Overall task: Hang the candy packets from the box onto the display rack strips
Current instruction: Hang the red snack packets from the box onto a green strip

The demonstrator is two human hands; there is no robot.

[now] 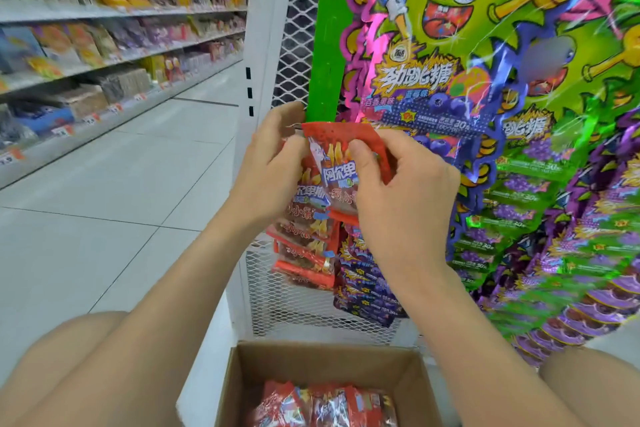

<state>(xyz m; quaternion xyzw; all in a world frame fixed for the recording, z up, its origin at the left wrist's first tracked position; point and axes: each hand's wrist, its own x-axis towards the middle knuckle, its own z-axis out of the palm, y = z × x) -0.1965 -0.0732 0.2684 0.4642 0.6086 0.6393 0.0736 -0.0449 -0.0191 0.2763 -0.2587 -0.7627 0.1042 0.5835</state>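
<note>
Red candy packet [332, 139], rabbit print, possibly creased

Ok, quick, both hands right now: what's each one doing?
Left hand: grips the red candy packet at its left edge.
Right hand: pinches the same packet's right side.

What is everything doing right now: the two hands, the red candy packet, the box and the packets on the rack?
left hand: holds the red packet by its left edge
right hand: pinches the packet's right side
red packet: held up at the green strip
box: open, loose packets inside
hung red packets: hanging below the held one
purple packets: hanging to their right
</note>
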